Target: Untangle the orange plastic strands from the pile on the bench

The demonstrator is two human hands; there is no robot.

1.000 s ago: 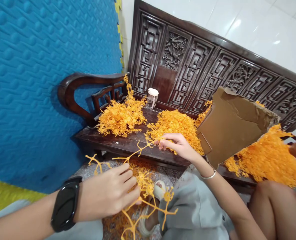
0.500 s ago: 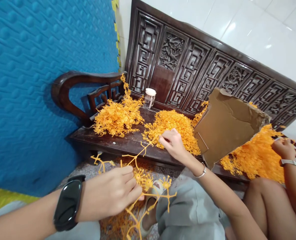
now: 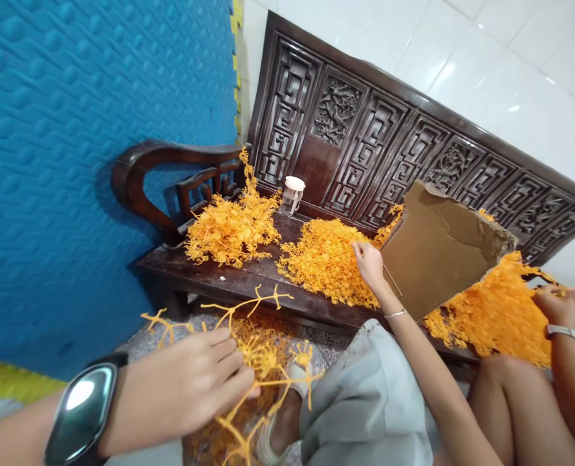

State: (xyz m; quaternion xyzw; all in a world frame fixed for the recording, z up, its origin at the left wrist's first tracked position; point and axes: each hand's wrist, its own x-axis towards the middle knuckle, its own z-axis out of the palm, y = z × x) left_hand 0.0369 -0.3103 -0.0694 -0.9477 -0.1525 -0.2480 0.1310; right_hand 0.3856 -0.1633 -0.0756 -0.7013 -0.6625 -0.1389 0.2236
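My left hand (image 3: 195, 378), with a black watch on the wrist, is closed around a branching orange plastic sprue (image 3: 248, 382). Its thin arms spread out on both sides of the fingers, with several small flower-like pieces on it. My right hand (image 3: 368, 264), wearing a thin bracelet, is raised over the right side of the middle heap of orange pieces (image 3: 323, 255), close to the cardboard flap (image 3: 445, 249). Its fingers are pinched together; whatever is between them is too small or hidden to make out.
A dark carved wooden bench (image 3: 190, 268) bears another orange heap (image 3: 231, 226) at left and a lidded clear cup (image 3: 293, 194). A larger orange pile (image 3: 505, 310) lies at right, near another person's hand (image 3: 559, 307). Orange scraps (image 3: 224, 440) litter the floor. Blue matting (image 3: 74, 129) stands at left.
My right hand has moved right, away from the sprue's tip and towards the cardboard. My left hand has shifted a little left and down, still gripping the sprue.
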